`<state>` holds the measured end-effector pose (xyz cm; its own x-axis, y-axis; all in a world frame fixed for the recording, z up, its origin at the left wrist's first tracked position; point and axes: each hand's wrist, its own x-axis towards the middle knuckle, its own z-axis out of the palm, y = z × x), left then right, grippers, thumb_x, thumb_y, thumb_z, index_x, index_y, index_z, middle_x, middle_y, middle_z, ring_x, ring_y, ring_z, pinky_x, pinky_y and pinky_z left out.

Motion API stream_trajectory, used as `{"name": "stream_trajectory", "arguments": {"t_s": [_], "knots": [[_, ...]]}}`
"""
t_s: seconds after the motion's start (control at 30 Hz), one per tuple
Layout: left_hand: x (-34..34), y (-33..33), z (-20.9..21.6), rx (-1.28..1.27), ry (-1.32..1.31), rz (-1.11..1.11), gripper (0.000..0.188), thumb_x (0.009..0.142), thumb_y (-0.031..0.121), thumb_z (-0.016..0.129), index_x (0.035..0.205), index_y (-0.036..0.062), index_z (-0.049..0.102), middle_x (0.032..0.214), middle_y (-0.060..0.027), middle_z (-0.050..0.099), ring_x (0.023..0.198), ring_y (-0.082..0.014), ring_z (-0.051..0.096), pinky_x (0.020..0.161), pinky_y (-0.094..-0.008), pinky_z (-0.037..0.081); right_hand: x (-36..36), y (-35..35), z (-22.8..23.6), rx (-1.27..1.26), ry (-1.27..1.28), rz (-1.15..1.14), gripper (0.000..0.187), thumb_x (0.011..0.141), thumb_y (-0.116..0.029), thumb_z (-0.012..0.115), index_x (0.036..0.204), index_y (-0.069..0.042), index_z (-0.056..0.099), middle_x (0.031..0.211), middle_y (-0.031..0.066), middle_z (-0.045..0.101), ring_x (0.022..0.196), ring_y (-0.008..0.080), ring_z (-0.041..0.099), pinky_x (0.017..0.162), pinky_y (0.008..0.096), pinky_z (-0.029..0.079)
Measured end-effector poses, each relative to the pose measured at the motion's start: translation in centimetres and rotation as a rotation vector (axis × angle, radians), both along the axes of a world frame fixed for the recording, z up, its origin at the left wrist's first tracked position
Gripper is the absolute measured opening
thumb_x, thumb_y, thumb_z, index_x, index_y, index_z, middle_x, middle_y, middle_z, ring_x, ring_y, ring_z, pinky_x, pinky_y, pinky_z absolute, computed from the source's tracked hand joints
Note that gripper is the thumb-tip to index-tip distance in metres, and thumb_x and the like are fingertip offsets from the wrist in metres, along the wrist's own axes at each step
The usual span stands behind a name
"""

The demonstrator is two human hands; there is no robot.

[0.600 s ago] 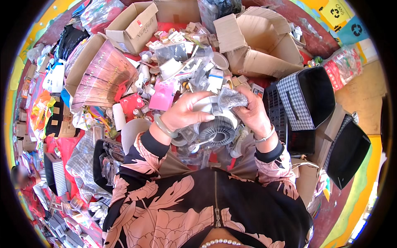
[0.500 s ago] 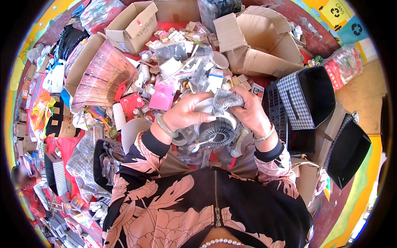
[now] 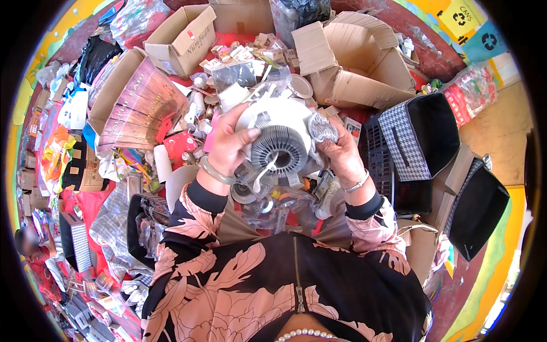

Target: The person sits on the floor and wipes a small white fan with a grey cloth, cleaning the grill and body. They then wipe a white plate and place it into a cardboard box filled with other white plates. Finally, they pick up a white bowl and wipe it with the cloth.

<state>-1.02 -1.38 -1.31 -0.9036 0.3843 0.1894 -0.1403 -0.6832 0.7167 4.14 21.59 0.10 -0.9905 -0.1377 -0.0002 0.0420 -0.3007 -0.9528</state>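
My left hand (image 3: 225, 149) grips a finned fixture (image 3: 286, 135), cord (image 3: 261, 178) still hanging, my right hand (image 3: 343, 158) a silvery wad (image 3: 323, 129) alongside, work seemingly unfinished.

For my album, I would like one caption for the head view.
Left hand holding a white finned device, right hand a grey pad, among cardboard boxes.

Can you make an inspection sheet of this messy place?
Surface: red ground, mostly covered.
Things in hand: white round piece with ribbed ring; silvery pad.
Clutter: pile of small boxes and clear plastic.
Grips: left grip holds the white round piece; right grip pinches the silvery pad beside it.
Cables: short white cord hanging from the ribbed ring.
Surroundings: open cardboard boxes, black bins with checked sides, another person far left.
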Motion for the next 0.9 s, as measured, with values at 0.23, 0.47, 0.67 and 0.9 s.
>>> {"name": "stream_trajectory", "arguments": {"t_s": [0.23, 0.47, 0.67, 0.9], "knots": [[-0.4, -0.1, 1.1, 0.027, 0.053, -0.059, 0.057, 0.074, 0.001, 0.063, 0.126, -0.0052, 0.038, 0.11, -0.0115, 0.055, 0.098, -0.0176, 0.056, 0.085, -0.0271, 0.045, 0.7, -1.8, -1.5, -0.199, 0.081, -0.168, 0.031, 0.083, -0.007, 0.058, 0.113, -0.002, 0.05, 0.096, 0.0003, 0.059, 0.083, 0.0086, 0.054, 0.071, 0.0212, 0.044], [0.0, -0.5, 2.3, -0.235, 0.178, -0.125, 0.05, 0.075, 0.005, 0.066, 0.12, -0.0042, 0.044, 0.104, -0.0039, 0.056, 0.094, -0.0106, 0.053, 0.083, -0.0253, 0.042, 0.7, -0.7, -0.8, 0.037, 0.134, -0.108, 0.031, 0.084, -0.015, 0.059, 0.111, -0.001, 0.05, 0.079, -0.0016, 0.058, 0.056, 0.0037, 0.051, 0.049, 0.0158, 0.04], [0.3, 0.7, 0.9, -0.492, 0.424, -0.292, 0.045, 0.076, 0.007, 0.067, 0.116, -0.0022, 0.048, 0.102, -0.0038, 0.057, 0.093, -0.0104, 0.051, 0.083, -0.0253, 0.041, 0.3, -0.4, 0.9, 0.487, 0.323, -0.086, 0.031, 0.078, -0.002, 0.059, 0.107, 0.003, 0.051, 0.086, 0.0036, 0.06, 0.078, 0.0095, 0.055, 0.07, 0.0239, 0.046], [0.2, 0.8, 0.4, -0.354, 0.309, -0.134, 0.054, 0.073, 0.005, 0.07, 0.12, -0.0028, 0.045, 0.109, -0.0055, 0.054, 0.098, -0.012, 0.051, 0.086, -0.027, 0.041, -1.4, 2.9, 2.8, -0.014, 0.015, -0.422, 0.024, 0.089, -0.021, 0.048, 0.104, -0.003, 0.052, 0.09, 0.0069, 0.059, 0.08, 0.0146, 0.057, 0.072, 0.0268, 0.047]]}}
